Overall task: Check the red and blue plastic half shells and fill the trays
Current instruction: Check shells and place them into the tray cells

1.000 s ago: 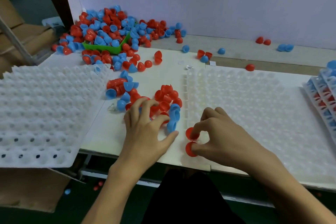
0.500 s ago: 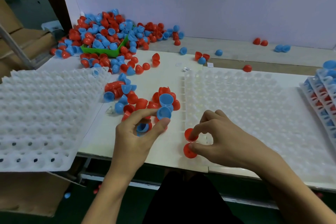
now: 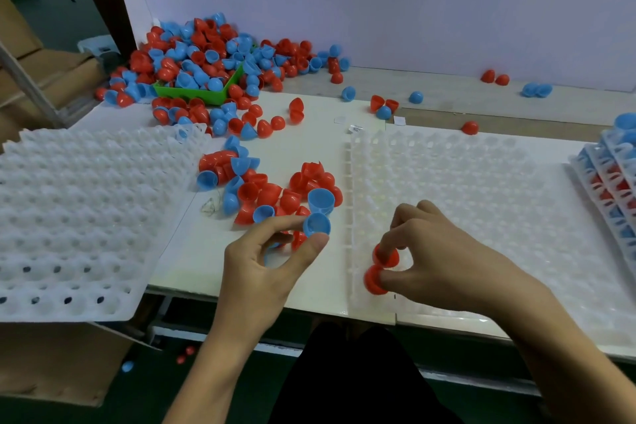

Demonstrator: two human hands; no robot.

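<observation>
While shell pile (image 3: 272, 196) crowds left hand (image 3: 265, 262), green bin (image 3: 203, 93) behind

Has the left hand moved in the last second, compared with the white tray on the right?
Yes. The left hand has drawn back off the small shell pile towards the person, now pinching a blue half shell, left of the tray's edge.

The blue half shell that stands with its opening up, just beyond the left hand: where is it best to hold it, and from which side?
Probably by the rim, from above. The blue half shell shows its open mouth upward, so a thumb outside and a finger inside can pinch the thin wall. Its near-right side looks free; red shells crowd its left and far sides.
</observation>
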